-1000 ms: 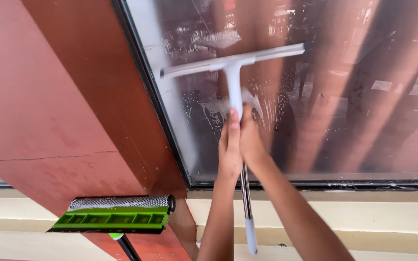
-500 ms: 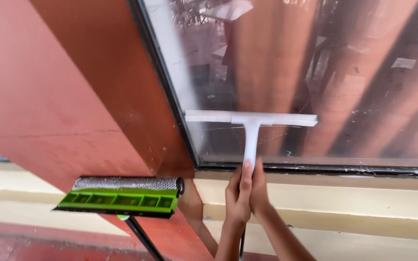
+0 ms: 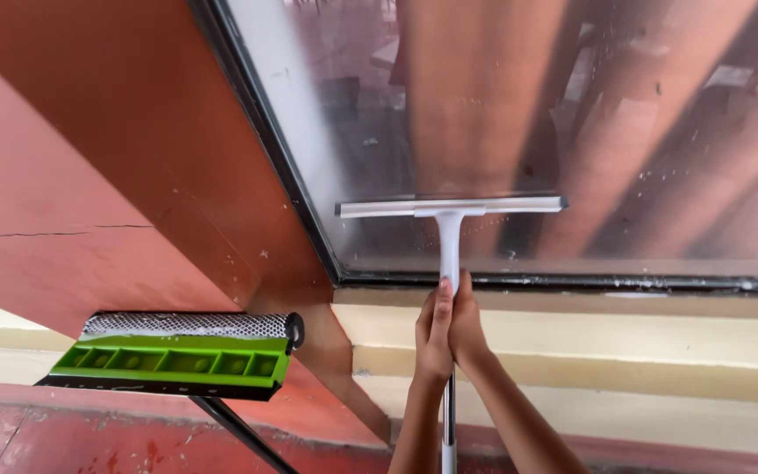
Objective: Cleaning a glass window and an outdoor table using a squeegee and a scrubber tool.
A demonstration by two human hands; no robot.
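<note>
The left hand (image 3: 432,338) and the right hand (image 3: 468,326) sit pressed together at the lower centre of the frame, both wrapped tightly around the pole of a white squeegee (image 3: 449,209), fingers closed on the shaft with the thumbs pointing up along it. The squeegee's straight crossbar lies flat against the window glass (image 3: 589,114) in the middle of the frame, just above the dark bottom frame strip (image 3: 625,283), with its neck running down to the hands. To the lower left, well apart from the hands, a green plastic window scrubber (image 3: 177,358) with a ribbed underside and a grey mesh-covered pad on top stands out on its own dark pole, which is cut off by the bottom edge. Nothing lies between the hands and the glass. A red-brown wall (image 3: 89,175) fills the upper left, crossed by a thin crack, and a cream ledge (image 3: 642,347) runs along below the window. The glass is streaked and spotted near its lower edge and reflects reddish columns, so what lies behind it is hard to make out. The squeegee's lower pole and both forearms leave the frame at the bottom, and the rubber blade edge itself cannot be told apart from the bar. A red floor (image 3: 46,439) with worn patches shows at the lower left.
</note>
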